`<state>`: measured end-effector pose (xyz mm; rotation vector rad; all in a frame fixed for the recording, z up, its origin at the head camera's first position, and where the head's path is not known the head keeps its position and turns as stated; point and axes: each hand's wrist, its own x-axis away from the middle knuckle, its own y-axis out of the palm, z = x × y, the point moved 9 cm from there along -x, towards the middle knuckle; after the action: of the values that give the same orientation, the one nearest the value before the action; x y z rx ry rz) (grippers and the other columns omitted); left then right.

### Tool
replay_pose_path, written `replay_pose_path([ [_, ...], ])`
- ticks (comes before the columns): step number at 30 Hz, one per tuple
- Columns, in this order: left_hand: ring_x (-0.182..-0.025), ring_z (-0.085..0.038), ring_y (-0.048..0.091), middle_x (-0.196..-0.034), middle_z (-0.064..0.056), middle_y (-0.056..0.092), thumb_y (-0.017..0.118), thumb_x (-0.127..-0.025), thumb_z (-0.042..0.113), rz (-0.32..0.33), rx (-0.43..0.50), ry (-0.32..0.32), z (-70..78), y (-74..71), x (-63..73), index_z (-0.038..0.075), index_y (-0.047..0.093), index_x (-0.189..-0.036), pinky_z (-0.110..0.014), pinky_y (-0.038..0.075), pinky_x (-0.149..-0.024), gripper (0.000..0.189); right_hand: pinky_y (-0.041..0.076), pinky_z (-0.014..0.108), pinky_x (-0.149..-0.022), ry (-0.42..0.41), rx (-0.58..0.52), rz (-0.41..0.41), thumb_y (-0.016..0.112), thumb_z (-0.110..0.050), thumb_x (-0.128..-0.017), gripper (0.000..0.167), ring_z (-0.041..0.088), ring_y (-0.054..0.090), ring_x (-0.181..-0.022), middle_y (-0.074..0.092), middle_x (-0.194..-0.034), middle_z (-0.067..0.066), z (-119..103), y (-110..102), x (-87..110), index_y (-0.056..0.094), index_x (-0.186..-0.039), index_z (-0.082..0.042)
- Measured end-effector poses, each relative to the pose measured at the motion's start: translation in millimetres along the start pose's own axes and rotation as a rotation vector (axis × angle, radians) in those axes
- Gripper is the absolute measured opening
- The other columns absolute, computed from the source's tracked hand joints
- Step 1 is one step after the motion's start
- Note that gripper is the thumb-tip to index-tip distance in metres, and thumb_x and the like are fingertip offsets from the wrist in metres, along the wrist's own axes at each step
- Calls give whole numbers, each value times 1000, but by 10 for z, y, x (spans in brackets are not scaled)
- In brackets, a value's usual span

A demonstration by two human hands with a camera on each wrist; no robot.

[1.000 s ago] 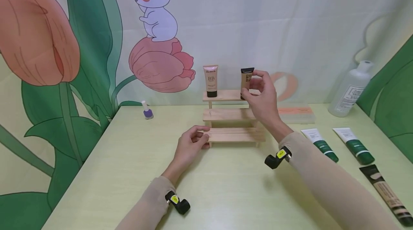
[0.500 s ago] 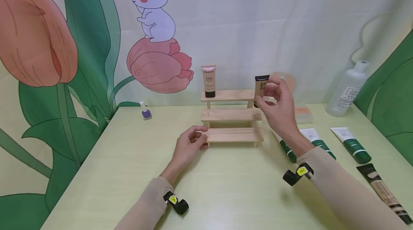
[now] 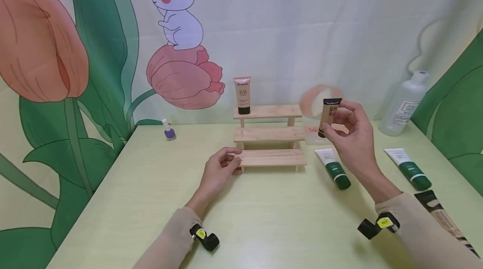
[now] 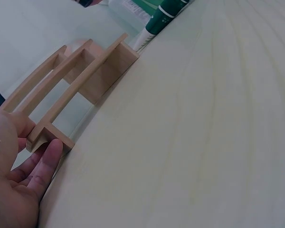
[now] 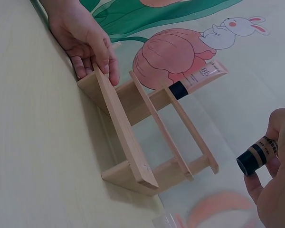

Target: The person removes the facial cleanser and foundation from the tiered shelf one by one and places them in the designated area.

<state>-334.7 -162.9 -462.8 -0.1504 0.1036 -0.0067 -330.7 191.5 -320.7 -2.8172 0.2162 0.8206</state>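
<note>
A three-step wooden display stand stands at the back of the table. My left hand grips the left end of its lowest step; the left wrist view shows thumb and fingers around that end. To the right of the stand, my right hand pinches a small tan cosmetic tube with black ends, held upright in the air. The right wrist view shows the tube's black cap pointing down. On the top step, at its left, a pink BB cream tube stands on its black cap.
Green-and-white tubes lie right of the stand, one beyond my right hand. A long tan-and-black tube is partly behind my right sleeve. A clear box, white bottle and purple nail polish stand near the back edge.
My right hand has carried the small tan tube from the top step's right end rightward and down, away from the stand. My left hand keeps its grip on the lowest step.
</note>
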Motion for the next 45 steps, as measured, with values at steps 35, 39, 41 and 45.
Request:
replay_pose_path([
  [35,-91,-24,78,-107,-16,71,74,-108,9,5,6,-7,-32,5,-29,14,78,-129,-31,71,-84,22,56,4,-91,174,111,66,77,15,-96,64,3,65,-104,70,-118,-9,338,-1375,967,61,-149,-16],
  [39,-91,-24,78,-107,-15,71,74,-108,9,13,1,-10,-24,-5,-27,15,79,-129,-31,71,-83,22,54,1,-88,211,276,42,78,7,-99,63,1,61,-106,63,-121,-15,401,-1457,1083,55,-149,-25],
  [41,-92,-24,78,-107,-15,72,74,-108,9,11,2,-9,-26,-4,-29,14,78,-129,-31,71,-84,22,54,1,-85,225,334,34,79,4,-100,62,0,60,-104,61,-122,-18,429,-1488,1152,54,-147,-27],
  [45,-91,-24,78,-107,-15,72,74,-108,9,5,9,-9,-39,2,-27,13,78,-129,-31,71,-83,22,56,3,-78,250,378,12,81,2,-99,58,-2,60,-100,61,-119,-20,508,-1527,1298,56,-144,-26],
])
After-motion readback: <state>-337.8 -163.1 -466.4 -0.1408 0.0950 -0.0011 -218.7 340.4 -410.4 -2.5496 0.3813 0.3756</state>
